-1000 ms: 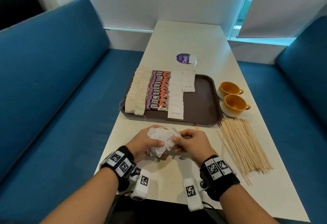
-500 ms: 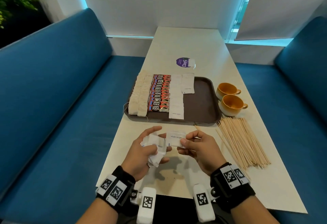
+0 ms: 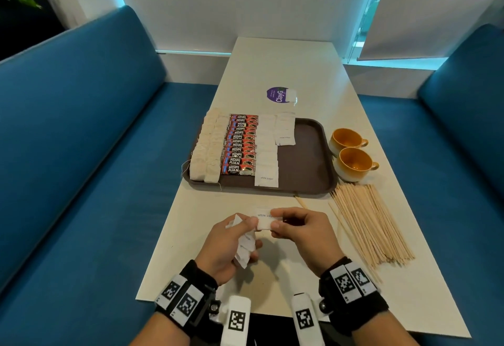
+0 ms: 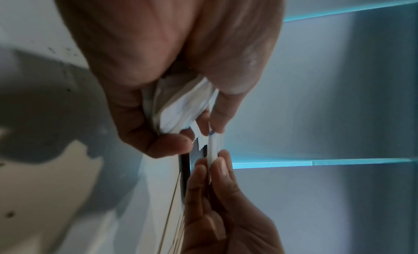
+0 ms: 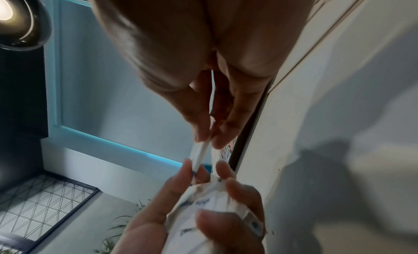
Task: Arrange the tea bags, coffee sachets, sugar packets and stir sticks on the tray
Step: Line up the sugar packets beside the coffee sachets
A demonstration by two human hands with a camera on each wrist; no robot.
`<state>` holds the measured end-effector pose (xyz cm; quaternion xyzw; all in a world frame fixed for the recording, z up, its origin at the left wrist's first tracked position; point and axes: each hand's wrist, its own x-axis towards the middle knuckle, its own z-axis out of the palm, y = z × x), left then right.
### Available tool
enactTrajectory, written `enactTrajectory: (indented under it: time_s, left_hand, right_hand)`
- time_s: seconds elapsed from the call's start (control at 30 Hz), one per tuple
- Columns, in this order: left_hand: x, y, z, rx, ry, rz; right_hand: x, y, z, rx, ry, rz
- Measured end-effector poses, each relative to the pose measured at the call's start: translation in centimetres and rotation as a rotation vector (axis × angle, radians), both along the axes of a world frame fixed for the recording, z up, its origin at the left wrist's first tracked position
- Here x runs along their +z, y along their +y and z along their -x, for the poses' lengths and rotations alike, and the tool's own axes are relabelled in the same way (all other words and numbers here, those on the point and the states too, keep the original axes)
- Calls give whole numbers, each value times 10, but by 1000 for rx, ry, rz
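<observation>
A single sugar packet (image 3: 264, 218) sits low in the middle of the frame, pinched by the right hand (image 3: 300, 232) at its right edge, with the left hand's thumb still on its left edge. The left hand (image 3: 231, 242) curls around a bundle of packets (image 3: 244, 250). Half a second ago the packet was only just coming free of the bundle; now it is nearly separate, ready for the short row on the tray (image 3: 302, 154) above. The stir sticks (image 3: 368, 222) at right remain off the tray.
</observation>
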<state>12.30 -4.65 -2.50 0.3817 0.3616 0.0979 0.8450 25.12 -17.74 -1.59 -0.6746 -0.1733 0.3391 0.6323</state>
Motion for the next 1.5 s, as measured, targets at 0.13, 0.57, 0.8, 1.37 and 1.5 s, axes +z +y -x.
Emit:
enactTrajectory:
  time_s: [0.13,0.57,0.8,1.37,1.5]
  left_hand:
    - [1,12,-10,101,33,105]
    - [-4,55,-6,183,109,51]
    - [-8,57,-8,152,122,8]
    - [-18,61,-6,147,116,0]
    - [-18,61,-5,137,98,-1]
  right_hand:
    - [9,9,-20,-40,-36,6]
    - [13,109,-205,-63,-98,218]
    - [-8,144,-245,-24,-177,390]
    - [-7,160,-250,49,-431,563]
    - [15,149,-230,-85,-436,416]
